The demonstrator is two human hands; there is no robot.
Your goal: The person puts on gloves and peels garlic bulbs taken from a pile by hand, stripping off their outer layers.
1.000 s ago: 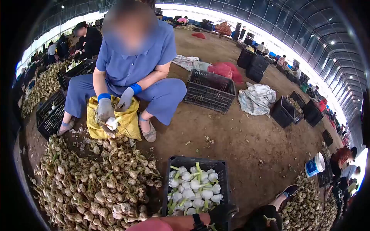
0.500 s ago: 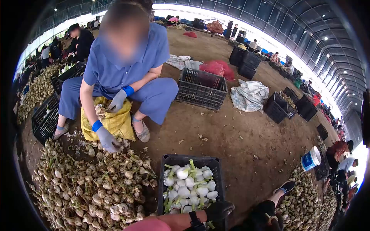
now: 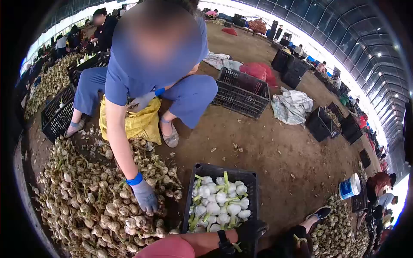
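My left hand (image 3: 251, 231), in a dark glove, is at the bottom over the near right corner of a black crate (image 3: 257, 189) of white trimmed garlic (image 3: 221, 198). Its fingers look curled; what they hold is hidden, though a green stem shows below the wrist. Dark shapes and a pale stem lie to its right at the bottom edge, where my right hand cannot be made out. Left of the crate is a large heap of untrimmed garlic (image 3: 99, 206). A co-worker's gloved hand (image 3: 145, 195) touches this heap.
A co-worker in blue (image 3: 116, 81) sits opposite, the other gloved hand above a yellow sack (image 3: 133, 124). Beyond are an empty black crate (image 3: 241, 96), a pale sack (image 3: 292, 106) and more crates (image 3: 319, 124). At right are a white-and-blue bucket (image 3: 349, 187) and another garlic heap (image 3: 340, 228).
The co-worker leans forward, and one gloved hand has moved from the yellow sack down into the garlic heap; the bulb it held is gone from it. The view has shifted slightly. My left hand stays by the crate.
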